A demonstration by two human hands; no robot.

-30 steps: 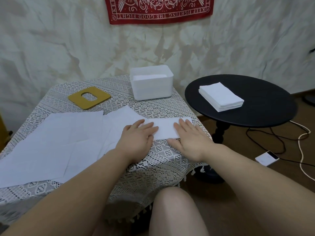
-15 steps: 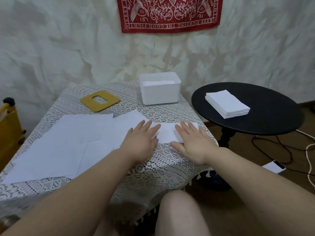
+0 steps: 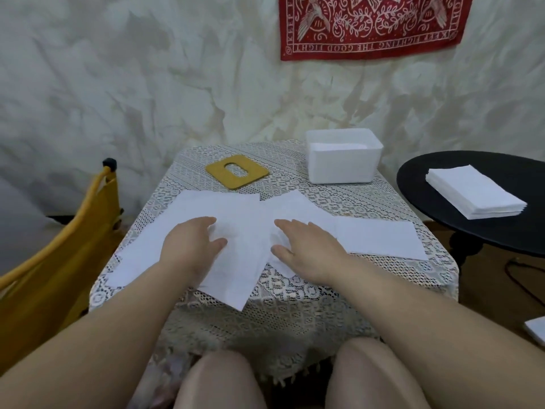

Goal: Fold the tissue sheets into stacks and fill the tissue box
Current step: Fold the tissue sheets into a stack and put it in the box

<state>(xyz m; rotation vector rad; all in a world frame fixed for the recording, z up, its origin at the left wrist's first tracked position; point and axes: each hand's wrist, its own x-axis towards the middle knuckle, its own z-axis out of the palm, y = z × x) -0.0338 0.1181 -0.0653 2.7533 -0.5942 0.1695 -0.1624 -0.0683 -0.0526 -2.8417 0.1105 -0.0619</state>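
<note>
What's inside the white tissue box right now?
The white tissue box holds white tissue lying flat below its rim. How deep the stack goes is hidden by the walls.

A home room: lace tablecloth point(image 3: 295, 305), red bandana point(image 3: 374, 25) on the wall, round black side table point(image 3: 436, 208)
</note>
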